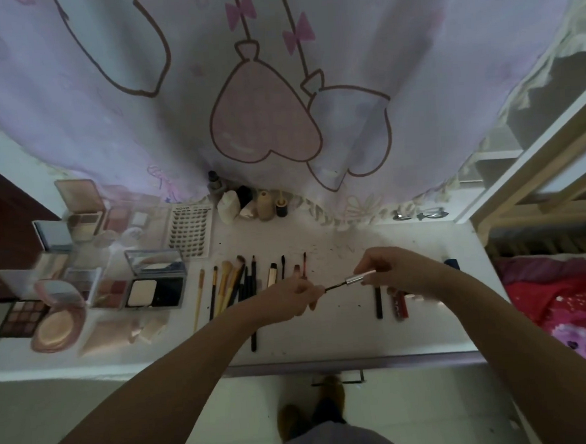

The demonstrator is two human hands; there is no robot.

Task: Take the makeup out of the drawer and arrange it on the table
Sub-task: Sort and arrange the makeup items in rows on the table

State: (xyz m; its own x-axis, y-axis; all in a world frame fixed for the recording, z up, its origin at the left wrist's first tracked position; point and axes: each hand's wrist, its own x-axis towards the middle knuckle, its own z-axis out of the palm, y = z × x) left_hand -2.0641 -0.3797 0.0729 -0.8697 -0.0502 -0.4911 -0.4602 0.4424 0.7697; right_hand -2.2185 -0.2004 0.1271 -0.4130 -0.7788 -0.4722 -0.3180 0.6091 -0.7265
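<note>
Head view: looks steeply down from above the table [343,342], facing the curtain [275,68] behind it.
Nearness: arm's reach.

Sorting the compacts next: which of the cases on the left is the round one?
The pink round compact at the table's front left, open, beside the dark eyeshadow palette. The other cases there are rectangular.
</note>
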